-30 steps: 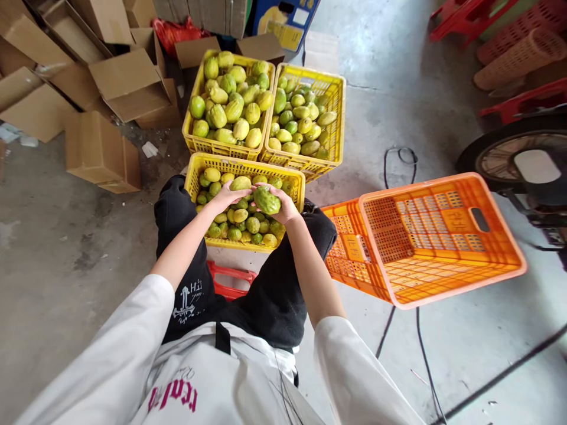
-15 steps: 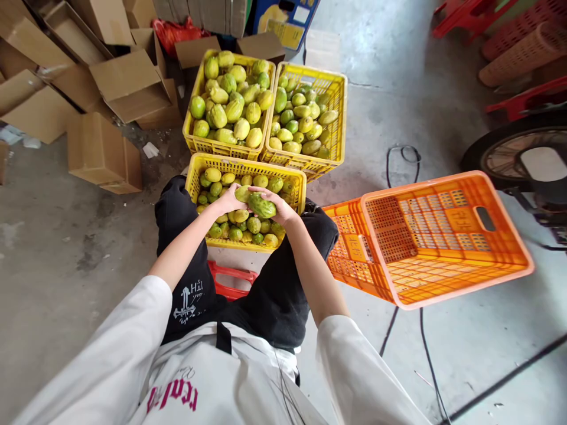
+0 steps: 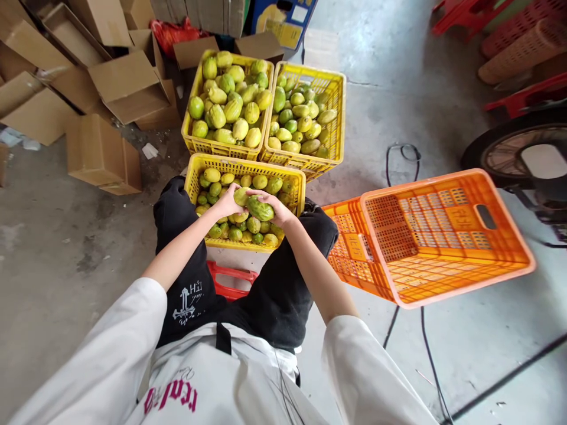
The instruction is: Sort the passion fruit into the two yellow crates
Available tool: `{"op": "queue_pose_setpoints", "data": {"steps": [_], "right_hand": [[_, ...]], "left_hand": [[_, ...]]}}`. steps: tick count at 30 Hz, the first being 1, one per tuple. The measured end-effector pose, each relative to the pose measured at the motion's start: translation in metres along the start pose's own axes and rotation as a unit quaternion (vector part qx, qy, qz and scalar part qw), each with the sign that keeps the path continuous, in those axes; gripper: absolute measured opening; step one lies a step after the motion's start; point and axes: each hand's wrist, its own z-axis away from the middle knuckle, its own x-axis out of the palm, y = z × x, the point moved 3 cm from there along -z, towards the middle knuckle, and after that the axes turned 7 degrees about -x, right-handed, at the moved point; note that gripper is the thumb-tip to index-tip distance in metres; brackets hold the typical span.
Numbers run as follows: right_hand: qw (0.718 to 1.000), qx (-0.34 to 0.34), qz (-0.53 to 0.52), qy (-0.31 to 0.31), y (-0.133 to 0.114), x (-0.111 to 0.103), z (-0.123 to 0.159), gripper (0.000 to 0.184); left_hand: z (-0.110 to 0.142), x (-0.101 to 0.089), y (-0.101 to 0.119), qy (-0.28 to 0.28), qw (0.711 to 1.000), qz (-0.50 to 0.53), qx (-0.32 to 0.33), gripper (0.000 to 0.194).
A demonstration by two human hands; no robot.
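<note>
Both my hands are over the near yellow crate (image 3: 191,177), close together between my knees. My left hand (image 3: 227,202) has its fingers wrapped round a smooth yellow-green fruit (image 3: 241,196). Gripped in my right hand (image 3: 280,211) is a darker green, ridged, oblong fruit (image 3: 260,208), its near side facing me. The two fruits touch or nearly touch; the fingers hide part of each. Below them, the crate holds many similar green and yellow fruits (image 3: 253,225), whose exact kind I cannot tell.
Two more yellow crates, left (image 3: 208,147) and right (image 3: 341,118), stand behind with similar fruit. An orange crate (image 3: 447,239) sits to my right by a motorbike wheel (image 3: 522,147). Cardboard boxes (image 3: 100,150) lie at left, black cables (image 3: 432,360) at right. A red stool (image 3: 230,290) shows beneath me.
Both hands keep their fruits almost in place, with only a slight shift. My elbows have spread a little outward, and the view has shifted very slightly.
</note>
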Motion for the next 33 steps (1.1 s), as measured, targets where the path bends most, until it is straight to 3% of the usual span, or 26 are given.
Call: {"op": "queue_pose_setpoints", "data": {"steps": [3,10,19,24,28,33], "right_hand": [[1.0,0.002,0.005,-0.004,0.0019,0.0004,-0.0003,0.04],[1.0,-0.007,-0.01,-0.009,0.0029,-0.0016,0.0001,0.044],[1.0,-0.005,0.008,0.011,0.0052,-0.0027,0.0001,0.046],[1.0,-0.005,0.013,0.022,0.0053,-0.0028,0.0008,0.049],[1.0,-0.006,-0.005,0.021,0.0053,-0.0048,0.0007,0.053],[1.0,-0.01,-0.017,-0.001,0.0028,-0.0051,-0.0005,0.057]], "left_hand": [[-0.0018,-0.0024,-0.002,0.014,0.997,-0.062,0.037,0.07],[0.0016,-0.001,-0.0007,0.006,0.99,-0.097,0.104,0.064],[0.0032,-0.005,0.0003,-0.024,0.986,-0.127,0.107,0.061],[0.0019,-0.0072,0.003,-0.033,0.974,-0.188,0.121,0.069],[0.004,-0.0052,0.0044,-0.065,0.967,-0.219,0.109,0.062],[0.0081,-0.0015,0.0052,-0.016,0.967,-0.236,0.092,0.063]]}}
